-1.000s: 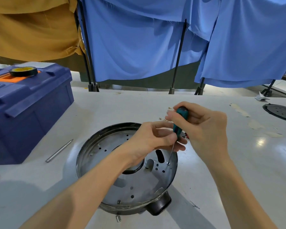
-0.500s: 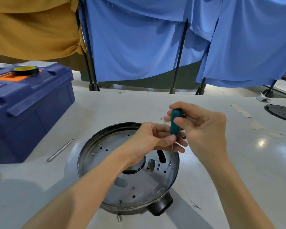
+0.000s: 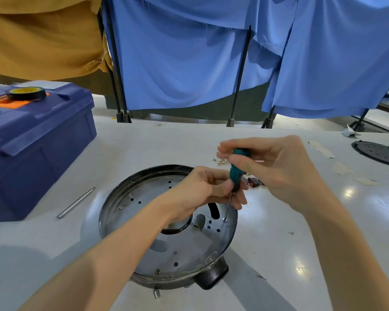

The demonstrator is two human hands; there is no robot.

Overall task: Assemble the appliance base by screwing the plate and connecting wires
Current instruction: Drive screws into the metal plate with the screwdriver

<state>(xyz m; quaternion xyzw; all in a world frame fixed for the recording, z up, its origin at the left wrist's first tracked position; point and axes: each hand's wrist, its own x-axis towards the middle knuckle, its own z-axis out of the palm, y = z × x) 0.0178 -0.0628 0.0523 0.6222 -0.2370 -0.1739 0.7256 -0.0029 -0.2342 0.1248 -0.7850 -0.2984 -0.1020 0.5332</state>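
A round metal appliance base (image 3: 144, 194) with a perforated plate inside lies on the white table, a black knob at its near right edge. A green-handled screwdriver (image 3: 236, 171) stands nearly upright, its tip on a screw (image 3: 224, 219) at the plate's right side. My right hand (image 3: 276, 169) grips the top of the handle with fingers and thumb. My left hand (image 3: 202, 191) reaches over the base and pinches the lower end of the handle where the shaft begins.
A blue toolbox (image 3: 32, 142) with a tape roll (image 3: 26, 93) on its lid stands at the left. A metal rod (image 3: 75, 203) lies beside it. Small parts and a red piece (image 3: 254, 181) lie behind my hands. A black perforated disc (image 3: 380, 152) sits far right. A loose bolt (image 3: 157, 294) lies at the base's near edge.
The screwdriver handle has swung from leaning right to nearly upright, and my right fingers have shifted round its top. The tip stays on the same screw. My left hand keeps its place.
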